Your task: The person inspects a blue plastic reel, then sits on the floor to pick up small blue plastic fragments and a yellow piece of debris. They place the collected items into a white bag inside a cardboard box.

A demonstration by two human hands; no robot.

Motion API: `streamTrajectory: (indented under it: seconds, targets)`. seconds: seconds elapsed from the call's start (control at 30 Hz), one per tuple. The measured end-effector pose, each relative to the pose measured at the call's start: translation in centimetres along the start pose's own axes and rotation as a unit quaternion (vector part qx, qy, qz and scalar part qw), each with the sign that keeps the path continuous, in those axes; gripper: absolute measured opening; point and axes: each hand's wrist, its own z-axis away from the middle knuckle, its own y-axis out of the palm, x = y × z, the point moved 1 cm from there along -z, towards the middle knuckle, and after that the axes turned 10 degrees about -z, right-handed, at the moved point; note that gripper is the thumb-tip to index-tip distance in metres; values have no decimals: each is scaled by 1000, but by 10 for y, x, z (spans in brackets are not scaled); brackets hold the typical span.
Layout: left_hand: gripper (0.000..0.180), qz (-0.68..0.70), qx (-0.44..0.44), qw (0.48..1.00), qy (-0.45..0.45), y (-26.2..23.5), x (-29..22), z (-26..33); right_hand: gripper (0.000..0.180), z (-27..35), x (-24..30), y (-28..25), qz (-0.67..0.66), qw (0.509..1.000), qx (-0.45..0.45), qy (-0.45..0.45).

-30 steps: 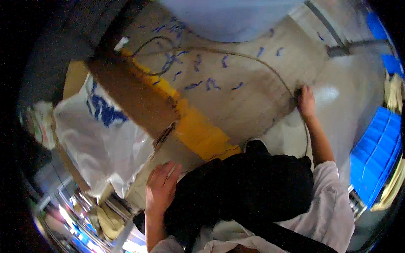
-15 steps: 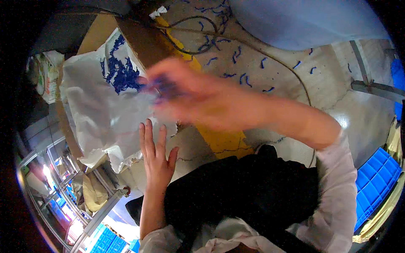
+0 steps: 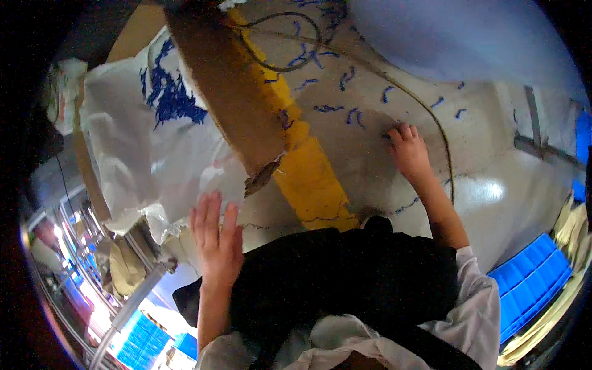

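My right hand [image 3: 409, 154] reaches down to the floor, its fingertips closed together. A small dark bit shows at their tips, too unclear to name. Several thin blue strips [image 3: 353, 117] lie scattered on the floor just beyond that hand. My left hand [image 3: 216, 243] holds nothing, its fingers stretched out by the near edge of a white plastic liner [image 3: 166, 163]; I cannot tell if they touch it. The liner lies over an open cardboard box [image 3: 237, 114] at the left, and a heap of blue strips [image 3: 176, 102] rests on it.
A yellow floor line [image 3: 314, 179] runs beside the box. Across the floor curves a thin hose or cable [image 3: 441, 123], looped near the box. A large pale rounded object [image 3: 456, 37] stands at the far right. Blue crates [image 3: 533, 283] sit at the near right, and a metal frame [image 3: 132, 314] at the left.
My right hand has moved from over the box, where it was blurred around something dark blue, right and down to the floor. My left hand stays by the liner's edge, slightly shifted.
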Motion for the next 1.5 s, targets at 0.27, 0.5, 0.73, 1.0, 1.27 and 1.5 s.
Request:
streamTrajectory:
  seconds: [0.27, 0.5, 0.73, 1.0, 1.27, 1.5]
  targets:
    - [45, -103, 68, 969, -215, -103, 18, 115, 49, -32, -5, 17, -204, 968, 97, 107]
    - [41, -151, 98, 940, -291, -173, -11, 153, 38, -76, 66, 17, -156, 988, 7, 9]
    - [38, -181, 49, 943, -274, -218, -20, 146, 37, -99, 82, 35, -48, 995, 86, 23]
    - [30, -38, -15, 986, -161, -180, 5, 70, 47, -132, 93, 42, -48, 995, 83, -25]
    - [30, 136, 103, 982, -85, -184, 0, 24, 38, -143, 92, 72, 18, 986, 104, -129]
    - [49, 233, 204, 950, -44, -192, 3, 41, 29, -145, 100, 78, 117, 963, 108, -219]
